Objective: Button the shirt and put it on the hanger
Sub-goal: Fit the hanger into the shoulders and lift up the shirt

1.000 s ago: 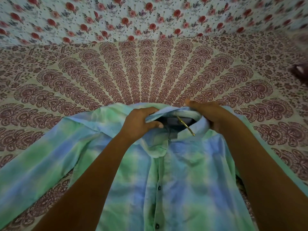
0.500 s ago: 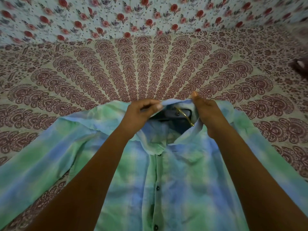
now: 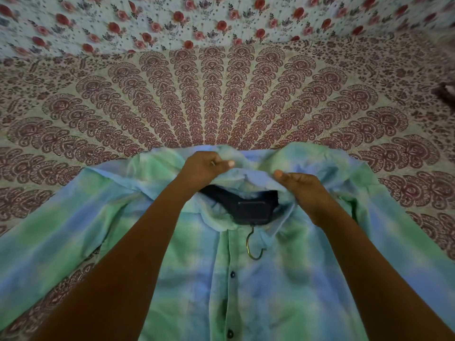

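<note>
While the pale green-and-blue checked cotton shirt [image 3: 283, 291] lies front-up on the maroon-printed mandala bedspread [image 3: 221, 107], both hands work at its collar. The left hand [image 3: 204, 168] has its fingers curled tight round a bunched fold of the collar's back edge. The right hand [image 3: 301, 190] pinches the collar's other side, thumb on top. Between and just below them the black plastic hanger [image 3: 253, 207] sits in the neck opening, its ends hidden under fabric. Its brass-coloured metal hook [image 3: 253, 244] lies out over the placket, towards the person.

The step looks like settling the shirt onto the hanger. To do it well, draw the collar evenly with both hands so the hanger's arms slide fully into the shoulders. Keep the hook centred in the neck gap. Tugging one side harder could skew the shoulders or strain the closed front. The collar hides whether the top button is fastened.

Counted: one shirt, one hanger with one hook, and two small dark buttons [image 3: 232, 274] visible below the hook. Beyond the hands, one rose-printed pale cloth [image 3: 221, 20] rises behind the bed. One dark object [image 3: 446, 92] far past the right hand is too blurred to name.
</note>
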The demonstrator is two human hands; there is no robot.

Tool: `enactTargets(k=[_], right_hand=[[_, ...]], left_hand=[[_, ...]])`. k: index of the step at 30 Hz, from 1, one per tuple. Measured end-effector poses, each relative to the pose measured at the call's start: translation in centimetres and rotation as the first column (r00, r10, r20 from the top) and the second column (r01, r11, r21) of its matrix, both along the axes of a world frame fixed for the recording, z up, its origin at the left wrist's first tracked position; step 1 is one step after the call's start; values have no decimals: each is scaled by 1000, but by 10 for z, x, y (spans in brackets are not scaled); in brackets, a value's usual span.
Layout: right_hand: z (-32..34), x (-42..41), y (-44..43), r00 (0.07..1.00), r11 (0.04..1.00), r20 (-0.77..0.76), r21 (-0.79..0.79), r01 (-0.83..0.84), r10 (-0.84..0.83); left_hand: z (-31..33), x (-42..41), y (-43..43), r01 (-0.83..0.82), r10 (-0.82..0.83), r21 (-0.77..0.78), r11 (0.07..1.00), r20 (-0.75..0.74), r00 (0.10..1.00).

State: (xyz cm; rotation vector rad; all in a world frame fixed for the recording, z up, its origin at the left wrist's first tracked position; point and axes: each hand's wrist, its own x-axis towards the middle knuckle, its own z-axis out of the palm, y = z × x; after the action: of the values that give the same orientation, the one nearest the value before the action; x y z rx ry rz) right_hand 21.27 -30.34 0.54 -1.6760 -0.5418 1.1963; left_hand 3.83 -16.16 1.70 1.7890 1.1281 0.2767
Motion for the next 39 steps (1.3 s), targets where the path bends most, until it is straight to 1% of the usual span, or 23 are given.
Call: enactTargets(k=[4, 6, 8, 9, 10, 11, 12, 13, 14, 15, 16, 17, 18, 19, 21, 22, 23, 26, 29, 31, 34, 36, 39], right_hand=[[-15, 4, -30, 998, 998, 32, 7, -63, 63], [-21, 0, -42, 996, 999, 79, 25, -38, 36], [-27, -6, -49, 976, 998, 208, -4, 67, -65], [-31, -8, -52, 953, 991, 277, -18, 131, -121], [-35, -10, -55, 932, 982, 324, -29, 184, -165], [-38, -12, -57, 921, 976, 344, -46, 213, -185], [-38, -14, -60, 922, 971, 329, -53, 235, -205], [-36, -16, -61, 933, 963, 265, -43, 266, -246], [-34, -17, -62, 938, 949, 164, -30, 315, -306], [-32, -18, -63, 930, 930, 46, -27, 366, -364], [-30, -18, -63, 910, 913, -68, -42, 407, -409], [-31, -18, -65, 879, 894, -165, -61, 444, -448], [-32, -19, -65, 842, 876, -247, -77, 476, -480], [-34, -20, -65, 803, 859, -317, -85, 506, -504], [-34, -24, -64, 744, 835, -418, -69, 546, -521], [-33, -27, -63, 723, 827, -455, -57, 559, -520], [-32, -30, -62, 707, 821, -483, -46, 569, -517], [-27, -37, -58, 694, 806, -489, -31, 591, -528], [-19, -41, -55, 720, 805, -436, -18, 593, -540], [-11, -42, -53, 751, 816, -386, -5, 579, -535], [6, -35, -52, 815, 838, -287, 66, 541, -503], [15, -29, -53, 859, 860, -240, 138, 491, -451], [33, -23, -53, 922, 908, -182, 191, 373, -340]], left_hand=[[-3, -31, -8, 132, -120, -278, 952, 60, 991], [-6, -39, -12, 189, -194, -301, 935, 15, 981], [-10, -39, -14, 152, -163, -287, 946, -17, 986], [-13, -37, -14, 107, -121, -255, 961, -41, 992], [-18, -36, -14, 84, -103, -161, 983, -111, 989], [-24, -37, -15, 107, -99, 20, 994, -256, 962], [-28, -37, -18, 163, -54, 232, 959, -416, 908], [-30, -39, -21, 196, 35, 422, 885, -481, 876], [-28, -41, -26, 189, 110, 558, 808, -457, 882], [-25, -42, -32, 141, 138, 651, 746, -358, 923], [-21, -43, -38, 85, 96, 703, 706, -214, 972], [-19, -43, -45, 86, -11, 715, 694, -108, 994], [-17, -43, -52, 146, -145, 715, 683, -64, 987], [-17, -42, -60, 256, -281, 721, 644, -89, 956], [-24, -39, -75, 526, -438, 722, 449, -335, 834], [-31, -37, -80, 621, -429, 700, 351, -469, 772], [-39, -34, -82, 671, -388, 673, 311, -555, 736], [-46, -17, -81, 691, -314, 634, 347, -615, 723], [-43, -5, -79, 682, -260, 632, 368, -634, 728], [-40, -3, -80, 641, -261, 675, 366, -587, 767], [-22, -9, -77, 486, -274, 771, 411, -404, 873], [1, -14, -70, 411, -317, 754, 512, -279, 906], [39, -21, -59, 355, -334, 622, 698, -156, 930]])
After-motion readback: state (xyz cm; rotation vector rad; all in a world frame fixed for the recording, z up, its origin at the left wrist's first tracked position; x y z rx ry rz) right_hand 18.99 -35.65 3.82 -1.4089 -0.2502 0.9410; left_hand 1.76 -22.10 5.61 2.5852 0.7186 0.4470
